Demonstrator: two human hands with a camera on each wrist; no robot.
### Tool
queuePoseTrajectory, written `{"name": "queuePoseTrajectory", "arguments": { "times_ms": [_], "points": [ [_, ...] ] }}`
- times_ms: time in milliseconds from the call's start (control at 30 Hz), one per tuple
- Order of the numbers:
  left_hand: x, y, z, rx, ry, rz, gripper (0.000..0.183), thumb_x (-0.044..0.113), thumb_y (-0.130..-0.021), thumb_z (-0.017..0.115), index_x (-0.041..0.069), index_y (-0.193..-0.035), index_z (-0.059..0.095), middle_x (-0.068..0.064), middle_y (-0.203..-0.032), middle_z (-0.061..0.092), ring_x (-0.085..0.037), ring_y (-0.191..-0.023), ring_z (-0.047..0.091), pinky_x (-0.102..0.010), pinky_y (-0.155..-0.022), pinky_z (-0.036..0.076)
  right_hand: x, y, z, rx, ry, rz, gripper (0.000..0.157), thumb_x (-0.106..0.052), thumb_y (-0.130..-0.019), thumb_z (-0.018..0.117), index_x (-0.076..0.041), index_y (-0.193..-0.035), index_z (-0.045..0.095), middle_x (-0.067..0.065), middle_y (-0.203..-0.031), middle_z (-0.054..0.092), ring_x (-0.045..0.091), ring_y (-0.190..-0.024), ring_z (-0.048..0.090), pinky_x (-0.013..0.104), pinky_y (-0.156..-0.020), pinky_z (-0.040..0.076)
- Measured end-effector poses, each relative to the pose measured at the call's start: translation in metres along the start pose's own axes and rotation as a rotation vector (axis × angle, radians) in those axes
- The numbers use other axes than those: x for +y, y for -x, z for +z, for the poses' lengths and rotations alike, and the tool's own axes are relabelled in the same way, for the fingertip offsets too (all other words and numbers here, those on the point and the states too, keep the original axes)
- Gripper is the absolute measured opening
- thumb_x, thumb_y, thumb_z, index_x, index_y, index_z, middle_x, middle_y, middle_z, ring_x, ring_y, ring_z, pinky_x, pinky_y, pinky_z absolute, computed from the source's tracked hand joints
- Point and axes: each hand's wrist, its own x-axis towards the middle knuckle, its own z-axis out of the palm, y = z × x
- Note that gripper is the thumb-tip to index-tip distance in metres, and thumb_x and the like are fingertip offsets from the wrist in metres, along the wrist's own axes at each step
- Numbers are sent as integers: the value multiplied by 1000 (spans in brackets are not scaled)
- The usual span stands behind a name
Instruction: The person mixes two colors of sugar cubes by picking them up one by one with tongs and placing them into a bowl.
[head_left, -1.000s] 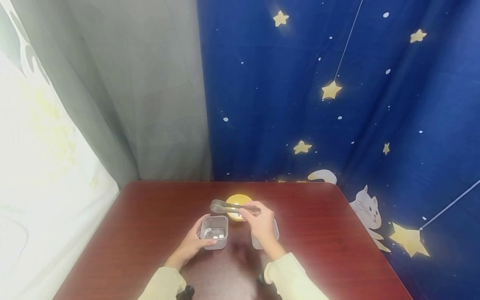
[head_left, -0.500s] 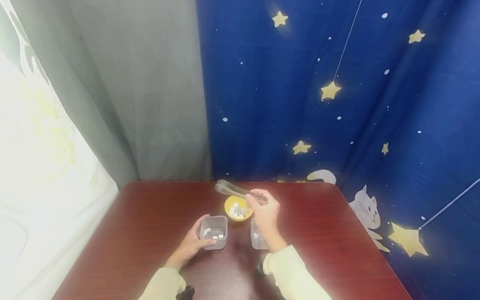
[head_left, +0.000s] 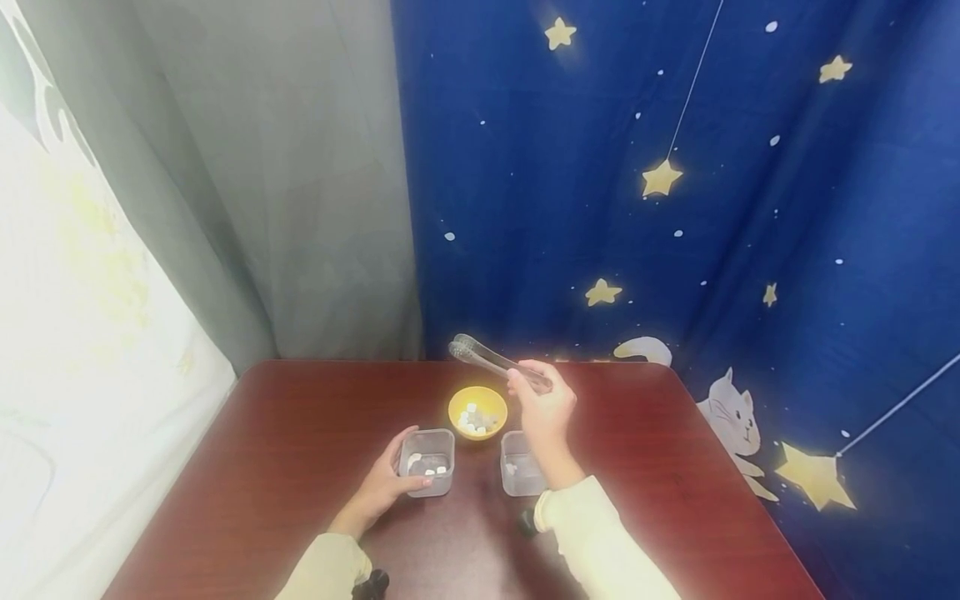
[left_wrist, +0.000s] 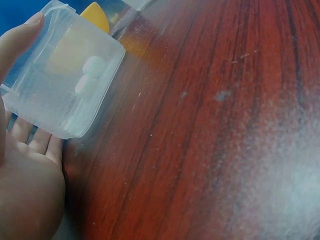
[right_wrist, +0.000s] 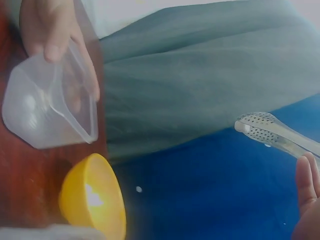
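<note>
My left hand [head_left: 387,477] holds a clear square plastic container [head_left: 427,477] on the table, thumb at the near side and fingers round its left side. A few small white pieces [left_wrist: 86,85] lie inside it. My right hand [head_left: 547,406] grips metal tongs [head_left: 491,360] raised above the table, beyond the yellow bowl [head_left: 454,412]. The tongs' perforated tips are close together, and a small white piece [right_wrist: 242,126] shows at them in the right wrist view. Several white pieces [head_left: 472,419] lie in the bowl.
A second clear container [head_left: 522,479] stands on the right, partly behind my right forearm, with something whitish inside. The dark red table [head_left: 315,433] ends at a grey curtain [head_left: 337,208] and a blue starry curtain [head_left: 525,208].
My right hand has lifted the tongs up and to the right, from over the bowl's near side to beyond it. My left hand and its container have stayed in place.
</note>
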Motion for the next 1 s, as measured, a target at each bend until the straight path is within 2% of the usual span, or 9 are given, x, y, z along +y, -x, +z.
{"name": "queuePoseTrajectory", "arguments": {
  "times_ms": [133, 400, 667, 767, 1000],
  "points": [
    [-1, 0, 0, -10, 9, 10, 93, -1, -69, 83, 11, -148, 36, -21, -136, 49, -38, -120, 50, -46, -98, 43, -4, -8, -5, 18, 26, -13, 20, -1, -82, 75, 8, -99, 68, 20, -79, 71, 35, -68, 70, 44, -61, 57],
    [0, 1, 0, -5, 4, 0, 93, 2, -69, 84, 14, -148, 37, -18, -135, 51, -36, -119, 50, -49, -100, 40, -5, -14, -12, 26, 26, -35, 23, -1, -82, 76, 9, -101, 68, 22, -80, 70, 42, -71, 68, 27, -58, 56],
    [0, 0, -3, -17, -10, 9, 92, 4, -70, 85, 17, -148, 38, -17, -133, 52, -36, -115, 51, -39, -91, 47, -2, -11, -17, 38, 48, -1, 25, -1, -81, 76, 8, -104, 68, 23, -91, 71, 41, -78, 69, 34, -64, 57],
    [0, 0, -3, -27, -1, 8, 92, 5, -70, 85, 17, -148, 37, -17, -134, 51, -36, -116, 50, -38, -92, 47, -1, -7, -18, 18, 77, 34, 26, -2, -80, 77, 7, -103, 68, 22, -87, 71, 38, -75, 70, 37, -63, 57],
    [-2, 0, -1, -14, -17, 9, 92, 5, -69, 85, 17, -147, 38, -15, -134, 52, -35, -119, 50, -44, -98, 42, 8, 8, -14, -105, 126, 113, 27, -4, -80, 78, 6, -103, 68, 19, -90, 72, 36, -74, 70, 25, -60, 56]
  ]
}}
